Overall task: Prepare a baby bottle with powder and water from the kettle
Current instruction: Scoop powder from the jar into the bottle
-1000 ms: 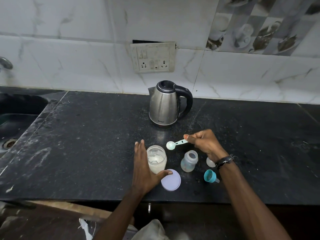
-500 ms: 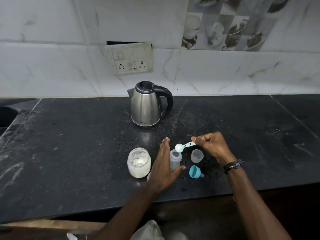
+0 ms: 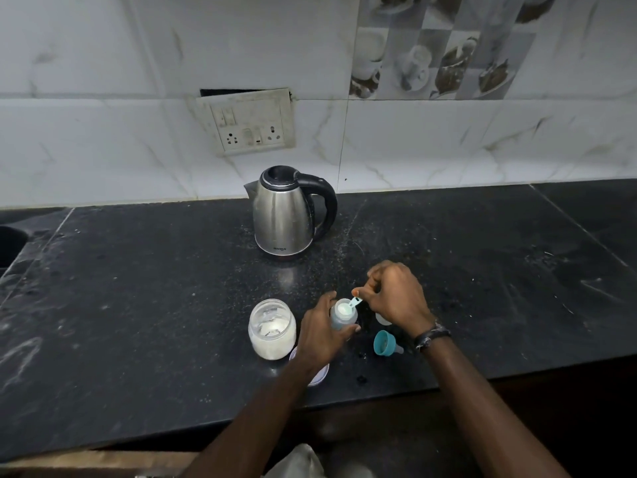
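The small clear baby bottle (image 3: 342, 319) stands open on the black counter (image 3: 144, 298). My left hand (image 3: 319, 334) wraps around its left side. My right hand (image 3: 396, 294) pinches the handle of a pale blue scoop (image 3: 348, 306), whose white-filled bowl sits over the bottle's mouth. An open jar of white powder (image 3: 272, 328) stands just left of the bottle. The steel kettle (image 3: 286, 215) with a black handle is behind, lid closed.
A teal bottle collar with its nipple (image 3: 385, 343) lies right of the bottle. A clear cap (image 3: 382, 319) sits partly hidden under my right wrist. The jar's pale lid (image 3: 319, 374) peeks out under my left forearm. A sink (image 3: 10, 239) lies far left.
My left hand left the powder jar and took hold of the bottle. My right hand carried the filled scoop from beside the jar to over the bottle's mouth. The camera view swung rightward.
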`<state>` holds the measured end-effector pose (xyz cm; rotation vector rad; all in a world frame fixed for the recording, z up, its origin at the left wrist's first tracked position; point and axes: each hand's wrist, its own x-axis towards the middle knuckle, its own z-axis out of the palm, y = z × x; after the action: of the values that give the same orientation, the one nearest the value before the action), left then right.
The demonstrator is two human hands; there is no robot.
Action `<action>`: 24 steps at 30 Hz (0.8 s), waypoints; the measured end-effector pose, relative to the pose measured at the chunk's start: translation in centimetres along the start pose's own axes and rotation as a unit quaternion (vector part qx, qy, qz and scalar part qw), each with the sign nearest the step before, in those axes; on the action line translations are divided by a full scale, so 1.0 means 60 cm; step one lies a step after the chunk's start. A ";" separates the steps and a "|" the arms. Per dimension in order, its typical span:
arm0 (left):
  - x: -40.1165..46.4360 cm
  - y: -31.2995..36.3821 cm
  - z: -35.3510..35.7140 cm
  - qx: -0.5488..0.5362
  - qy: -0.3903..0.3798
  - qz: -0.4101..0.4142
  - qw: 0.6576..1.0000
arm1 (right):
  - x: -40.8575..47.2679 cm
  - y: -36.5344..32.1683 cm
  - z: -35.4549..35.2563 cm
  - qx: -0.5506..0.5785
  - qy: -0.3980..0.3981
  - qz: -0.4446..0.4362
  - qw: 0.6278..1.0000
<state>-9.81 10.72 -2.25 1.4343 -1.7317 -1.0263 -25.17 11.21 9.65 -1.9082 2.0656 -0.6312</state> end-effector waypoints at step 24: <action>-0.002 -0.020 0.002 -0.029 0.019 0.026 0.999 | 0.015 -0.039 0.038 -0.184 -0.104 -0.083 0.974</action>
<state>-9.35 10.76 -3.38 1.3576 -1.6902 -1.0069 -22.17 9.92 8.88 -2.2538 2.0092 -0.0698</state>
